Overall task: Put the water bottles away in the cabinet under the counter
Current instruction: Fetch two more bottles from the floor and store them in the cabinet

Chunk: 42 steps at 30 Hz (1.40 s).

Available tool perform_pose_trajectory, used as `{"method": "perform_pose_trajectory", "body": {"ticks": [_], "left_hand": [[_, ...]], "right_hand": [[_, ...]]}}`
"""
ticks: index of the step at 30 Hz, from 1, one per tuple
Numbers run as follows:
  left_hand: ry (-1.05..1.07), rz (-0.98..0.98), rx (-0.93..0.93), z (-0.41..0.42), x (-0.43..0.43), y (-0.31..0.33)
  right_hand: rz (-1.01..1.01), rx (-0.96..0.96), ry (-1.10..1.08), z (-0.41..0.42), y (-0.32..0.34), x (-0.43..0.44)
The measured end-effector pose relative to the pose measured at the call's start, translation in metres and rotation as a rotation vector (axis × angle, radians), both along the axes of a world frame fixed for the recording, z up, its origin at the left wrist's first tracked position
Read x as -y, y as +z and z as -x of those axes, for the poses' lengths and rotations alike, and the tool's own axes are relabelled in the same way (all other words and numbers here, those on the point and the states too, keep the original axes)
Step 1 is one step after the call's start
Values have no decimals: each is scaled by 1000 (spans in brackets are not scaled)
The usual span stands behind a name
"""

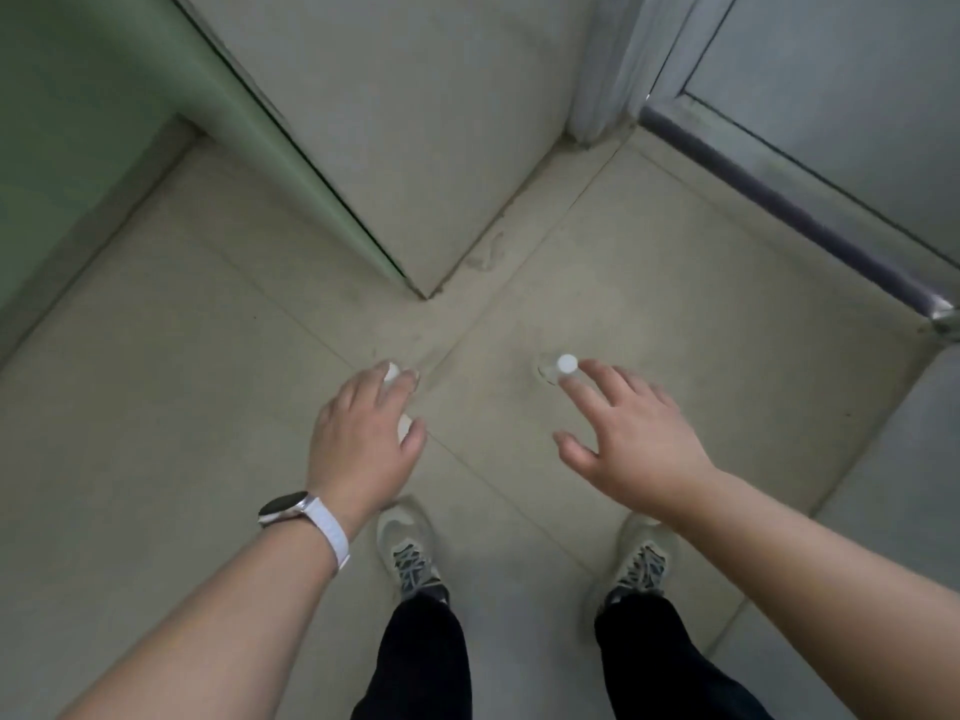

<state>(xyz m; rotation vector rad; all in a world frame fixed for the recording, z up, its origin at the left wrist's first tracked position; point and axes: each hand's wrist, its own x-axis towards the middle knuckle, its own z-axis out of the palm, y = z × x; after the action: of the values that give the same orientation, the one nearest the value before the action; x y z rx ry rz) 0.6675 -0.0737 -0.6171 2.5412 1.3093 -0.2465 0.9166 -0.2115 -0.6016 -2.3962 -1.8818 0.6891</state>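
Observation:
Clear water bottles with white caps stand on the tiled floor in front of my feet. My left hand [363, 433], with a white watch on its wrist, reaches down over two of them. One cap [393, 372] shows between its fingertips and another cap [404, 426] sits by the thumb, with the fingers curled around them. The bottle bodies under that hand are hidden. My right hand [628, 433] is spread with straight fingers, and its index fingertip is just beside the cap of a third bottle [566, 363], which stands free.
A grey cabinet corner [415, 200] juts toward me just behind the bottles. A green panel [78, 122] is at the left, and a metal-framed door with a threshold strip [805, 215] is at the right. My two shoes [410, 553] stand below the hands.

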Motion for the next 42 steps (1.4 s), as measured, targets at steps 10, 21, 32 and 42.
{"method": "perform_pose_trajectory", "body": {"ticks": [10,21,32,42], "left_hand": [[454,230,65,45,-6,-194],[869,349,356,37,-16,-292],[792,234,476,27,-43,-315],[652,258,407,10,-34,-290]], "right_hand": [[-75,-87,-200,-2,-185,-5],[-96,-417,-713,-16,-285,-7],[-148,-497,-763,-18,-327,-27],[-133,-533,-780,-14,-305,-30]]}}
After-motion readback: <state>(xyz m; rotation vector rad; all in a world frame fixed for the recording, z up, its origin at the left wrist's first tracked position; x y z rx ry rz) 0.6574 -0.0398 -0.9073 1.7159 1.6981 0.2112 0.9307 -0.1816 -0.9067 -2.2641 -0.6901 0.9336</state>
